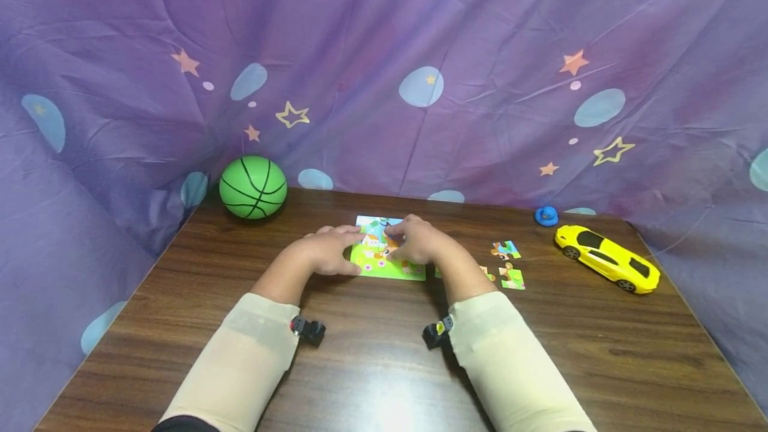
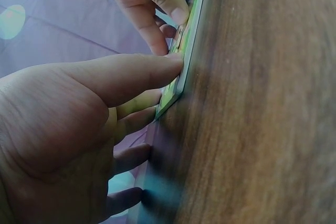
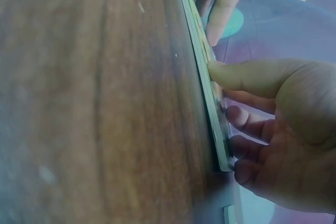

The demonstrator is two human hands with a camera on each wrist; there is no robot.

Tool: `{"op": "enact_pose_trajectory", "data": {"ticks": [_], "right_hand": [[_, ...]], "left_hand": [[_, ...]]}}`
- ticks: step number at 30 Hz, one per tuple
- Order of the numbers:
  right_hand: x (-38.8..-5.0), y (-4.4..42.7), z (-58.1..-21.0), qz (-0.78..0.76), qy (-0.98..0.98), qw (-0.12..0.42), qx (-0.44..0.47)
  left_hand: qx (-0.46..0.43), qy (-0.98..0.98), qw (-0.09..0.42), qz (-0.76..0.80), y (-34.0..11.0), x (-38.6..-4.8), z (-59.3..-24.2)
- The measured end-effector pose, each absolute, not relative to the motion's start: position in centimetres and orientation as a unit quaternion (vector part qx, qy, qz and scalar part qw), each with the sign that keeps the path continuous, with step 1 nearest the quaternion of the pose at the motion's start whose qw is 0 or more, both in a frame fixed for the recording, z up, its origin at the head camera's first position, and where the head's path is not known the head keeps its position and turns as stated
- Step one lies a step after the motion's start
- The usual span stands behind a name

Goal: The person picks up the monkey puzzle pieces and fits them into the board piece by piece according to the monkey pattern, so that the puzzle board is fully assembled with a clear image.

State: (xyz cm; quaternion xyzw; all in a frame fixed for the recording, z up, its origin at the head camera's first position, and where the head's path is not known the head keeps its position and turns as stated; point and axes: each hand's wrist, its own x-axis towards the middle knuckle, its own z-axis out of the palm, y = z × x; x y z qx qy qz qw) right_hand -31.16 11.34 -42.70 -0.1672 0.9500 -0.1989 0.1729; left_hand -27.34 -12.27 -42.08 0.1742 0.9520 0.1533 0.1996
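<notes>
- The person's left hand (image 1: 330,251) touches the colourful rectangular picture puzzle (image 1: 384,271).
- The right hand (image 1: 418,240) is over this puzzle.
- One yellow toy car (image 1: 607,260) stands at right.

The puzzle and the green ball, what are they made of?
The puzzle looks like thick cardboard, maybe thin wood, with a smooth printed top: bright pictures and a pale, layered-looking edge. The green ball seems rubber or plastic, fairly matte: even colour, thin black lines, little shine.

Both forearms (image 1: 231,359) reach forward, angled inward. Left hand (image 1: 327,251): thumb (image 2: 136,74) and fingers (image 2: 131,159) spread, fairly straight. Right hand (image 1: 418,243) near it: thumb extended, fingers slightly bent.
</notes>
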Motion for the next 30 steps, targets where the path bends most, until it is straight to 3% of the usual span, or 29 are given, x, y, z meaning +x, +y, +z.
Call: {"op": "enact_pose_trajectory", "data": {"ticks": [30], "right_hand": [[-31.53,11.16,-42.44,-0.188,0.949,0.191,-0.168]], "left_hand": [[0.172,0.951,0.207,0.151,-12.40,-27.43,-42.05]]}}
